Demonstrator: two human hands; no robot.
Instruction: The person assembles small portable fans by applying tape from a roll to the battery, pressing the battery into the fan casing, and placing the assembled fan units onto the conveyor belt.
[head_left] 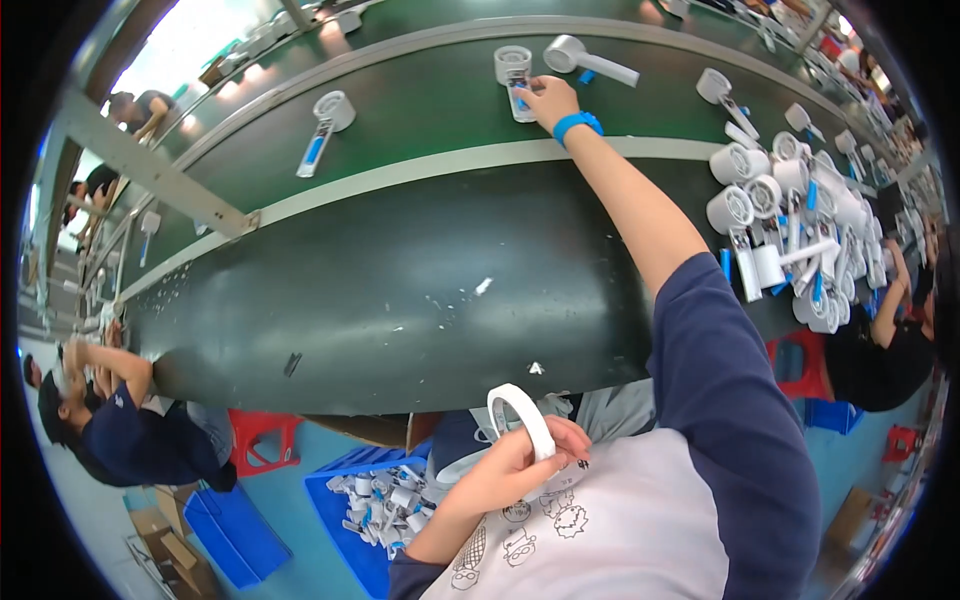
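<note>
My left hand [512, 468] is closed around a white roll of tape [524, 418], held upright close to my shirt. My right arm stretches far forward over the black work surface to the green conveyor belt [420, 100]. There my right hand [552, 103], with a blue band at the wrist, has its fingers closed on the handle of a white handheld fan body [513, 60]. This fan has a round head and an open handle with dark and blue parts inside. Just right of it lies another white fan [567, 54], its handle pointing right.
A heap of white fan bodies [765, 195] covers the right end of the black work surface [430, 290]. More fans, including one at left [335, 110], lie along the belt. A blue crate [335, 500] of white parts stands below. Co-workers sit at both sides near red stools [265, 440].
</note>
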